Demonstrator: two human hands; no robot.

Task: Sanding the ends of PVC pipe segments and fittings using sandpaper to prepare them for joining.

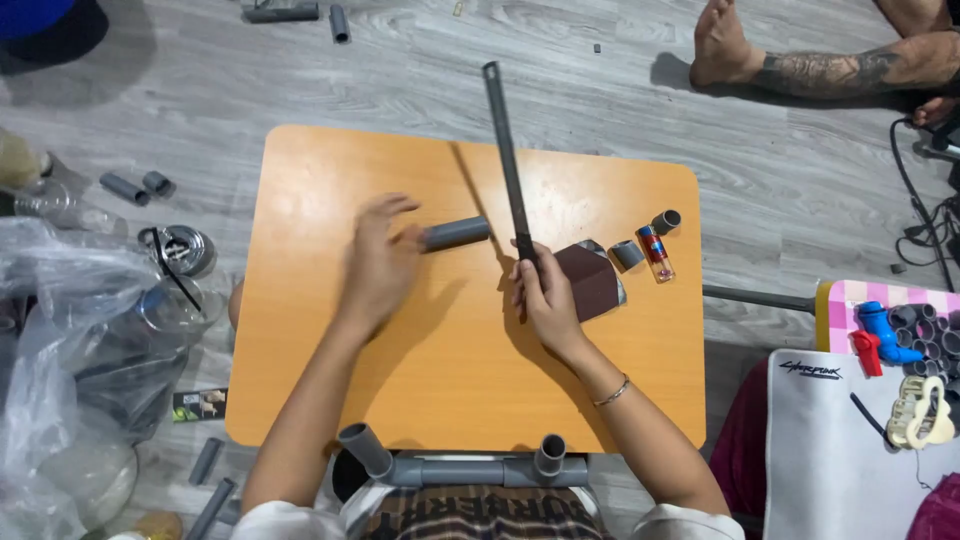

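My left hand [378, 262] grips one end of a short grey pipe piece [458, 233] lying on the orange tabletop [330, 380]. My right hand [545, 298] holds a long dark metal ruler [505, 140] by its near end; the ruler points away across the table, passing just right of the pipe. A brown sheet of sandpaper [592, 280] lies right of my right hand. Beside it are two short grey pipe couplers [627, 254] [666, 221] and a small red-and-blue lighter [655, 252].
A grey pipe assembly [460, 467] with two upturned fittings rests at the table's near edge. Pipe offcuts [126, 188] and plastic bags [60, 330] lie on the floor at left. Another person's foot [720, 45] is at top right. A pink tray of fittings [900, 325] sits at right.
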